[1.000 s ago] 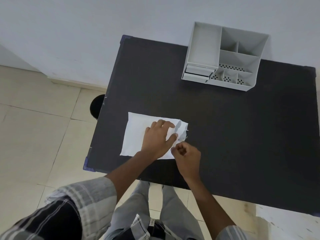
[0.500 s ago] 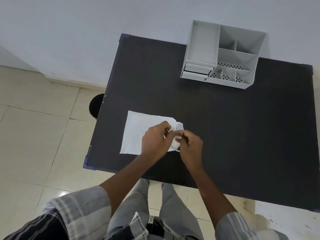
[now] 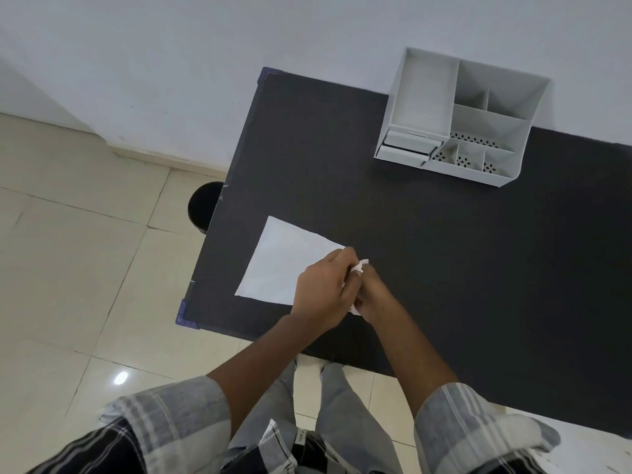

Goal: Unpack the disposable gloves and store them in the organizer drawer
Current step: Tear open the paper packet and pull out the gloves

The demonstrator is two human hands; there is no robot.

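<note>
A flat white packet of disposable gloves (image 3: 285,265) lies near the front left corner of the black table (image 3: 427,241). My left hand (image 3: 323,294) grips its right end. My right hand (image 3: 374,295) presses against the left hand and pinches a crumpled white bit (image 3: 359,267) at that same end. Most of the packet's right edge is hidden under my hands. The grey organizer (image 3: 460,116) stands at the table's far side against the wall, with two small drawers (image 3: 405,148) at its front left, both shut or nearly shut.
A black round bin (image 3: 204,206) sits on the tiled floor beside the table's left edge. The white wall runs close behind the organizer. My legs stand at the table's front edge.
My hands have closed together over the packet's right end. The torn flap that lay spread out a second ago is now bunched up between my fingers.
</note>
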